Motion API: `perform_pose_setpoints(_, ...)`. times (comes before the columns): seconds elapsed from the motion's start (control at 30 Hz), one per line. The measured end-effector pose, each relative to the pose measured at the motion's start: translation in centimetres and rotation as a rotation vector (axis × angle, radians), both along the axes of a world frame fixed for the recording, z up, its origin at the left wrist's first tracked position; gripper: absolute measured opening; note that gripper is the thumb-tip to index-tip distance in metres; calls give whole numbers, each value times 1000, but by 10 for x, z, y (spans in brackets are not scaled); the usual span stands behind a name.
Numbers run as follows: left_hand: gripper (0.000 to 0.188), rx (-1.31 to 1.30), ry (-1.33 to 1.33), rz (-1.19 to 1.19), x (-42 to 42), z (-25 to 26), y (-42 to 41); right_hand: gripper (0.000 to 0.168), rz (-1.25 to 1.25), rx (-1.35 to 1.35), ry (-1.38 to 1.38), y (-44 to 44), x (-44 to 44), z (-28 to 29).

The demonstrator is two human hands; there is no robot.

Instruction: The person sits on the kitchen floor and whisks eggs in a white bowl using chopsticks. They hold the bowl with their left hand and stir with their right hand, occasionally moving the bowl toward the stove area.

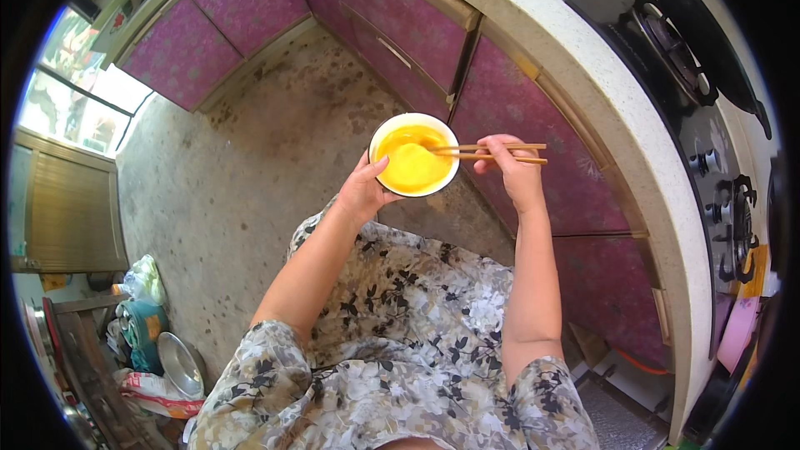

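Observation:
A white bowl (454, 176) with a dark outer edge is held up in front of my body by my left hand (367, 189). My left thumb presses on its rim, and the other fingers are mostly hidden beneath it. Inside is a bright yellow-orange liquid (412, 169) that looks like beaten egg. My right hand (509, 162) grips a pair of wooden chopsticks (469, 151) to the right of the bowl. Their tips reach over the rim into the liquid, where the ends are hidden.
A pale countertop (615, 100) curves along the right, carrying a black gas stove (706, 169) and a wok (706, 31). Purple cabinet doors (531, 119) line its front. A metal basin (181, 362) and bags stand at the lower left on the concrete floor (250, 156).

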State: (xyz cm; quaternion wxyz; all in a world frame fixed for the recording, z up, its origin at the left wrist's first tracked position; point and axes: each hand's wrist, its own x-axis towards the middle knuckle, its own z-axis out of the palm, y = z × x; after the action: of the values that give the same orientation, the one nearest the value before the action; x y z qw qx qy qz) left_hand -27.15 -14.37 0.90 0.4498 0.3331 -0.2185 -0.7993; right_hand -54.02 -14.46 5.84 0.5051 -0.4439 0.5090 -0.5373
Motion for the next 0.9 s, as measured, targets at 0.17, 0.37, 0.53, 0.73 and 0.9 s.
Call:
perform_pose_setpoints(0.17, 57, -10, 19, -10, 2, 0, 0, 20, 144, 8, -65, 2, -2, 3)
perform_pose_setpoints(0.37, 55, 5, 29, -3, 0, 4, 0, 21, -17, -104, 6, 0, 4, 1)
perform_pose_setpoints(0.53, 56, -1, 19, -4, 0, 1, 1, 22, 136, -25, -146, 4, 4, 7)
perform_pose_setpoints(0.73, 56, 13, 5, 6, -1, 3, 1, 22, 94, -56, -124, 3, 6, 7)
perform_pose_setpoints(0.9, 56, 8, 4, -4, 0, 5, 1, 20, 205, 94, -38, 3, 3, 6)
